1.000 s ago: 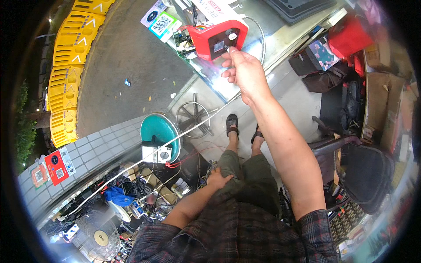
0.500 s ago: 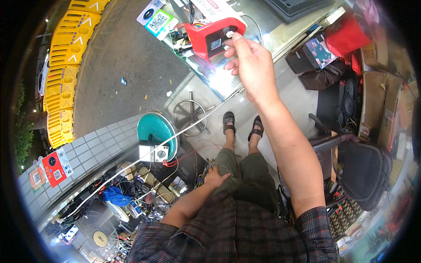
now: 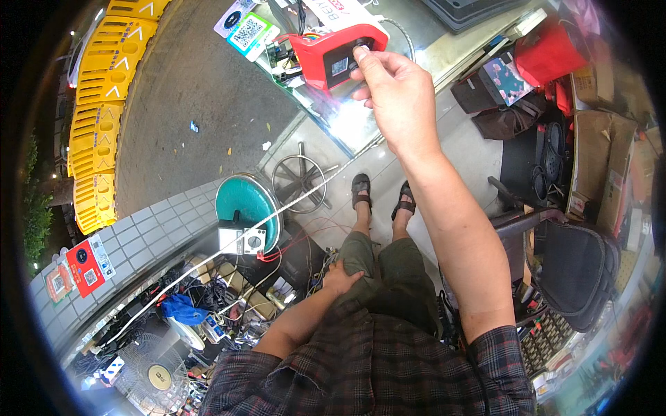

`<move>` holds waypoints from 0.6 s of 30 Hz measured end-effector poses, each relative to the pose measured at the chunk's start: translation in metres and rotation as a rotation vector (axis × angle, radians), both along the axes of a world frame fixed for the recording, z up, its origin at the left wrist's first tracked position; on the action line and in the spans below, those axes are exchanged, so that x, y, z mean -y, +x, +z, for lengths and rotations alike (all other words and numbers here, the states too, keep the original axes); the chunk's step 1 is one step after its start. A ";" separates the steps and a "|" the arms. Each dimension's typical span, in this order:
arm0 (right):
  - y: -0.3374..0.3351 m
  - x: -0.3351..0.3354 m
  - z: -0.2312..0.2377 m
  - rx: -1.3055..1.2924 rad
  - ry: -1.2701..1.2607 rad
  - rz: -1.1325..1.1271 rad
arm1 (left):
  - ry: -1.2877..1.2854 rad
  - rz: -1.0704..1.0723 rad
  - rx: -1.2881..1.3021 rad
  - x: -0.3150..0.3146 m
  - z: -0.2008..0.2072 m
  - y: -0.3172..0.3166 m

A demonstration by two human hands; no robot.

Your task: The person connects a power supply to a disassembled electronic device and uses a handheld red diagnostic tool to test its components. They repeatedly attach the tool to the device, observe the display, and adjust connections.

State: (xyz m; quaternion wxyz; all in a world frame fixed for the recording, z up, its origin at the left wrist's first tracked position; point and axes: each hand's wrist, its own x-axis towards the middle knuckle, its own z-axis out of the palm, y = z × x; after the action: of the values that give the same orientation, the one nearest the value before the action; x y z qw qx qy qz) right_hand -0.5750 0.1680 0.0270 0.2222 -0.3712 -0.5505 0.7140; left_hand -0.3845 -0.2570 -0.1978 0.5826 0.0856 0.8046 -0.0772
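My right hand (image 3: 406, 97) reaches to the black front panel of a red-framed electrical device (image 3: 310, 59) on the glass counter. Its thumb and fingers pinch a small dark knob (image 3: 359, 46) near the panel's upper edge; the fingers hide most of it. A small lit display (image 3: 340, 66) shows on the panel to the left of the fingers. Circuit parts and coloured wires (image 3: 283, 59) lie exposed at the device's left side. Resting on my left thigh, my left hand (image 3: 340, 279) holds nothing, its fingers laid out on the trouser cloth.
A white multimeter (image 3: 254, 240) with red leads lies on a green round stool (image 3: 244, 201). A pale rope (image 3: 305, 197) crosses in front of my legs. At lower left, a fan (image 3: 158, 378) stands among tangled cables. A black chair (image 3: 579, 274) is at right.
My right thumb and fingers have shifted slightly at the knob, and the red device sits a touch higher in the picture. My left hand has stayed on my thigh.
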 end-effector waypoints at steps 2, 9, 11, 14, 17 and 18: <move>0.000 0.000 0.000 -0.011 -0.009 0.007 | -0.002 0.001 0.001 -0.001 0.001 0.000; 0.000 -0.002 -0.002 -0.036 -0.041 0.014 | -0.006 0.014 0.005 -0.003 0.004 -0.001; 0.000 -0.001 -0.002 -0.037 -0.018 0.002 | -0.003 0.013 0.003 -0.003 0.004 -0.001; 0.003 0.001 -0.003 -0.037 0.032 -0.027 | -0.003 0.008 0.005 -0.003 0.003 -0.001; 0.009 0.002 -0.008 -0.030 -0.004 -0.017 | -0.004 0.001 0.009 -0.002 0.002 -0.001; 0.009 0.004 -0.011 0.008 -0.053 0.016 | -0.002 -0.003 0.007 -0.002 0.002 -0.001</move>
State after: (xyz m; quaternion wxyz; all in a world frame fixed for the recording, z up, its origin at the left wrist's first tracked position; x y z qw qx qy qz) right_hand -0.5655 0.1644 0.0160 0.2045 -0.3754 -0.5354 0.7285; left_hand -0.3859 -0.2552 -0.1961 0.5854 0.0864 0.8023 -0.0789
